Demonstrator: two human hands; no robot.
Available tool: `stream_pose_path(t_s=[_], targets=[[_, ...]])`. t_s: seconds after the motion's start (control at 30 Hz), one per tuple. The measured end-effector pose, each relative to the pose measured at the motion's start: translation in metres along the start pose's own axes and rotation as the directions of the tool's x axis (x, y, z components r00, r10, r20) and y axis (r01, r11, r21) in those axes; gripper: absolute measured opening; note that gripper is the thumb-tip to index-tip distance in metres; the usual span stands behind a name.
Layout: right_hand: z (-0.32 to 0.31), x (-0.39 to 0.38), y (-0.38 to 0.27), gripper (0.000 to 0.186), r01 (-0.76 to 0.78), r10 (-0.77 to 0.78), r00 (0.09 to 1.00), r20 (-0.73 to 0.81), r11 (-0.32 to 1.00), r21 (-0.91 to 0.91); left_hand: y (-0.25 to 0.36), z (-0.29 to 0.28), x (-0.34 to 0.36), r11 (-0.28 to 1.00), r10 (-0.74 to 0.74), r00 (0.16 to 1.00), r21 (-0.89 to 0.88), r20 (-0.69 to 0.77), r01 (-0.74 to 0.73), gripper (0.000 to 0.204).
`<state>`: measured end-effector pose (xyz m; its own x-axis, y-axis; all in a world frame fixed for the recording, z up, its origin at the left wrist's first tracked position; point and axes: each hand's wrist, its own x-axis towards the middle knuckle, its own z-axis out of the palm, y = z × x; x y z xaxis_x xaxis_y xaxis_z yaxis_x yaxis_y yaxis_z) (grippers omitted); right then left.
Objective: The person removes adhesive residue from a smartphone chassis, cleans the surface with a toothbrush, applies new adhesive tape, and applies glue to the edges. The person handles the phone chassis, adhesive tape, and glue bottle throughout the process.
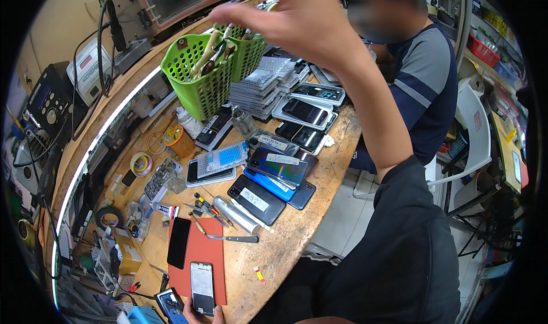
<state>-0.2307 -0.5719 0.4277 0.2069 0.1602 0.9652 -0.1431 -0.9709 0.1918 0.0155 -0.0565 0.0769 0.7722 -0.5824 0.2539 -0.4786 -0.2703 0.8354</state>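
My left hand [190,313] shows only its fingertips at the lower edge. They grip both sides of the bottom end of an opened phone [202,284], silver inside with a dark lower part. That phone lies on a reddish-brown mat [214,267]. Beside it on the mat rests a black phone screen [179,243]. High above the bench, my right hand [291,18] is raised with thumb and fingers apart and nothing visible between them; some fingertips run out of view. Right of the mat's top are a thin metal spatula with a black handle [242,239] and several screwdrivers [208,207].
Several phones with labels [258,201] lie mid-bench, near a silver cylinder [235,215]. Behind them stand green perforated baskets [197,90] of tools and a stack of wrapped parts [260,90]. A co-worker [425,73] sits at the far right. A small yellow-red piece [259,275] lies near the bench edge.
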Motion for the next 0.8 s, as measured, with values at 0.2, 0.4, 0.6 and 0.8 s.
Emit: stream_pose_path(t_s=[0.2,0.4,0.6,0.8], targets=[[-0.037,-0.027,-0.003,0.012,-0.373,0.375,0.884,-0.279,0.926,0.06,0.001,-0.002,0.001,1.0,0.002,1.0,0.022,0.019,-0.003,0.083],[-0.031,-0.058,0.066,0.021,-0.3,0.299,0.953,-0.042,0.921,-0.248,-0.003,-0.003,0.0,0.999,0.028,0.999,0.045,0.018,-0.029,0.084],[0.008,-0.084,0.101,0.02,-0.439,0.44,0.895,0.077,0.898,-0.028,-0.013,-0.009,0.001,1.0,-0.004,1.0,0.008,0.031,0.004,0.085],[0.022,-0.093,0.11,0.021,-0.506,0.507,0.862,0.018,0.857,0.096,-0.015,-0.012,0.002,0.998,-0.018,0.999,0.055,0.038,0.016,0.085]])
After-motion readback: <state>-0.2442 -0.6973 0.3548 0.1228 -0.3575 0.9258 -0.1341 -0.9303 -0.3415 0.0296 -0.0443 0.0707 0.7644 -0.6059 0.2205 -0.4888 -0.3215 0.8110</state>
